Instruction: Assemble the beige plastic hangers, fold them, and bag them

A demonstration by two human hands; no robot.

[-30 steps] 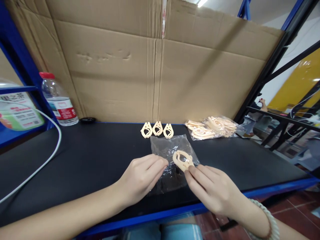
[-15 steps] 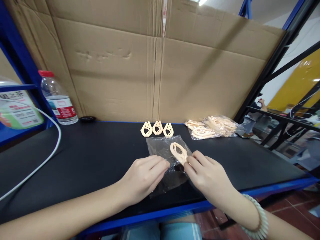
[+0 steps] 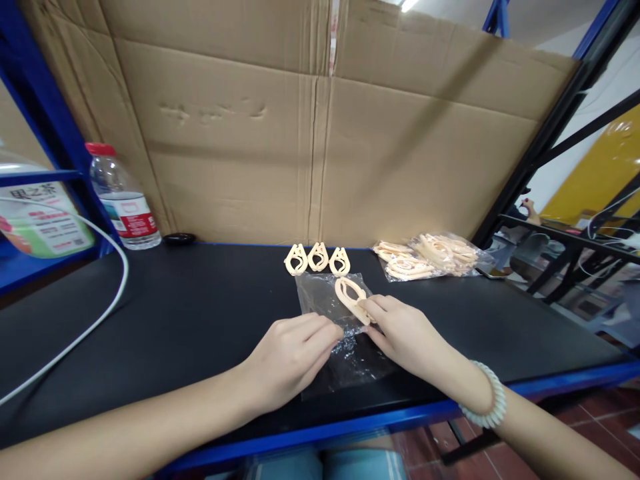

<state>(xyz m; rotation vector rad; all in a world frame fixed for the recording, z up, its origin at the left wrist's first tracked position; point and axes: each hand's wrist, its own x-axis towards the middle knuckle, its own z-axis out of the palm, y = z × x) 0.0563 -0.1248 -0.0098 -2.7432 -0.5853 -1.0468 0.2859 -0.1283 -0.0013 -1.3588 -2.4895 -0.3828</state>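
A clear plastic bag (image 3: 320, 297) lies on the black table, its edge pinched in my left hand (image 3: 300, 353). Between the fingers of my right hand (image 3: 400, 330) is a cream plastic folding piece (image 3: 345, 293) with a looped outline, over the bag. The right thumb is at the bag's crinkled edge. Just behind the bag stand three similar cream pieces in a row: a left one (image 3: 296, 260), a middle one (image 3: 318, 257) and a right one (image 3: 340, 262).
Clear bags of cream pieces (image 3: 440, 253) lie at the back right. At the back left are a red-capped bottle (image 3: 125, 207), a dark oval object (image 3: 179, 239) and a white cable (image 3: 113, 300). Cardboard (image 3: 225, 167) stands behind the black table (image 3: 200, 307).
My right hand has shifted left and slightly up with the cream piece, which now lies more over the bag. My left hand keeps its pinch nearly in place.
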